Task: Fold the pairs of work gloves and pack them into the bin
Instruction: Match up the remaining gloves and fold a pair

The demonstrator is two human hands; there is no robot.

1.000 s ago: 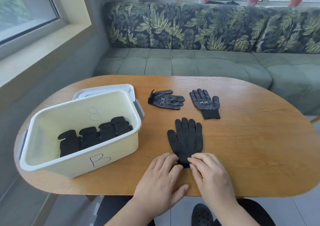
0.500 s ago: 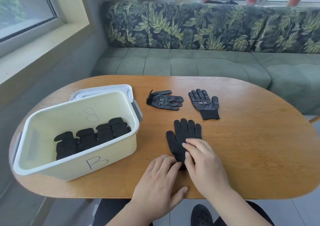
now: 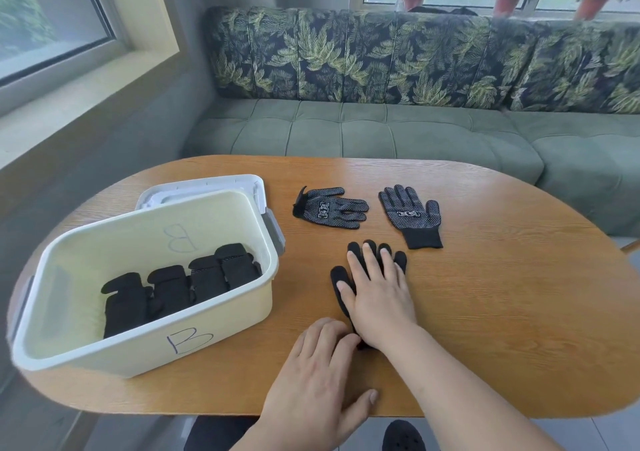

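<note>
A black work glove lies flat on the wooden table, fingers pointing away from me. My right hand lies flat on top of it with straight fingers and covers most of it. My left hand rests on the table at the glove's cuff, fingertips touching it. Two more black gloves with white dots lie farther back: one on its side, one upright. The cream bin marked "B" stands at the left with several folded black gloves inside.
The bin's white lid lies under or behind the bin at its far side. A green sofa with leaf-print cushions runs behind the table. The table's rounded front edge is close to my body.
My right hand slid forward from the cuff up over the glove, now lying flat across its palm and fingers. My left hand stayed at the cuff.
</note>
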